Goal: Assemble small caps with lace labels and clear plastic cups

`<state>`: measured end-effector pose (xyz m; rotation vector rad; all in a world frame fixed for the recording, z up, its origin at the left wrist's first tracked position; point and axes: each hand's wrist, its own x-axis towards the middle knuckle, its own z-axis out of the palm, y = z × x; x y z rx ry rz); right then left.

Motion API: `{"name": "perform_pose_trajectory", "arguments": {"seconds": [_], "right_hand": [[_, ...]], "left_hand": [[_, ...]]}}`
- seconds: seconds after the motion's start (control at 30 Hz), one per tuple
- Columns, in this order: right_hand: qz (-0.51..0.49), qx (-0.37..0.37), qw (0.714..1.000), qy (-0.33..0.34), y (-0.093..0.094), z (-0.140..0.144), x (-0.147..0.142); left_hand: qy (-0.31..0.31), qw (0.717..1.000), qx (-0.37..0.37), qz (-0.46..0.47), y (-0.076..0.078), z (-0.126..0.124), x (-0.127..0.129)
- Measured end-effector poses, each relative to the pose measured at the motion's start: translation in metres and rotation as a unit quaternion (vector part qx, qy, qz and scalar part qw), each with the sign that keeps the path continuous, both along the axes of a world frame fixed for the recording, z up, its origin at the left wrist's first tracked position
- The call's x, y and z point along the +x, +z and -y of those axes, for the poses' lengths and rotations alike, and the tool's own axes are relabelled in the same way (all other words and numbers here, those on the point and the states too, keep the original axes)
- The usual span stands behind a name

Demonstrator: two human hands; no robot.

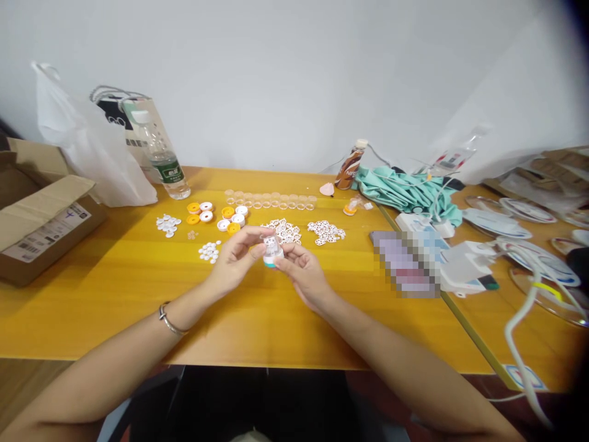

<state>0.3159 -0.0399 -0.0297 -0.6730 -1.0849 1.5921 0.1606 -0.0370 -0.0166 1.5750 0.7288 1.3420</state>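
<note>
We've got one small clear vial (272, 248) pinched between left hand (234, 255) and right hand (301, 273) above the counter (115, 294). A row of empty vials (269, 200) and piles of white discs (326, 231) left, so early days.

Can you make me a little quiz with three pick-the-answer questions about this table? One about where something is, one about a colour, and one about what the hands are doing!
1. Where is the open brown cardboard box?
A. at the table's left end
B. at the right end
C. between the hands

2. What colour is the wooden table top?
A. blue
B. yellow-orange
C. black

3. What are the left hand and right hand doing?
A. lying flat on the table
B. together holding one small clear plastic capsule with a teal base
C. gripping the clear plastic water bottle

Answers:
1 A, the box sits by the left edge.
2 B, the bare wood looks yellow-orange.
3 B, fingers of both hands close around the capsule above the table.
</note>
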Motion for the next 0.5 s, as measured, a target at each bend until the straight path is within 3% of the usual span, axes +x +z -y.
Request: {"name": "perform_pose_trajectory", "arguments": {"seconds": [0.13,0.4,0.5], "right_hand": [[-0.007,-0.009,1.000,0.017,0.0020,-0.0001,0.0006],[-0.012,-0.011,0.999,-0.030,0.0004,-0.0026,-0.0006],[-0.009,-0.010,1.000,-0.015,0.0005,-0.0021,-0.0001]], "left_hand": [[-0.052,0.996,-0.043,0.058,-0.0019,-0.0009,0.0008],[0.006,0.995,-0.032,0.099,-0.0060,-0.0071,0.0043],[-0.023,0.994,-0.057,0.093,-0.0051,-0.0065,0.0040]]}}
